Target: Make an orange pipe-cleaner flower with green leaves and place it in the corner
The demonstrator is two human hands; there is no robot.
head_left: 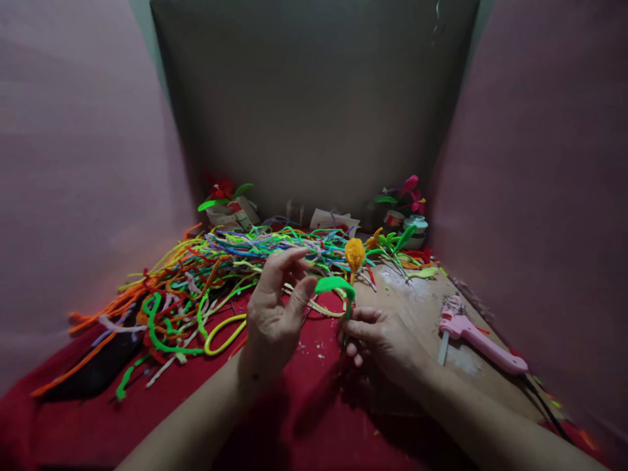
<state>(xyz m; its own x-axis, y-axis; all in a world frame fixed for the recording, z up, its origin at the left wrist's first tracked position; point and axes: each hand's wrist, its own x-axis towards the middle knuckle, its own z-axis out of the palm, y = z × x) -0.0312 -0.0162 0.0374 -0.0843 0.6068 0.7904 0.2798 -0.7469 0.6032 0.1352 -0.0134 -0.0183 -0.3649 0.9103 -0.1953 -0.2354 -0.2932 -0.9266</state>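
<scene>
An orange-yellow fuzzy flower head stands upright on its stem, with a green leaf arching left from the stem. My right hand pinches the stem just below the leaf, between thumb and fingers. To the left, my left hand is raised with its thumb and fingers apart. Its thumb tip is beside the leaf's left end; whether they touch is hard to tell.
A big tangle of coloured pipe cleaners spreads across the back and left of the red cloth. On a brown board at right rests a pink glue gun. Finished-looking flowers and a pale jar stand behind.
</scene>
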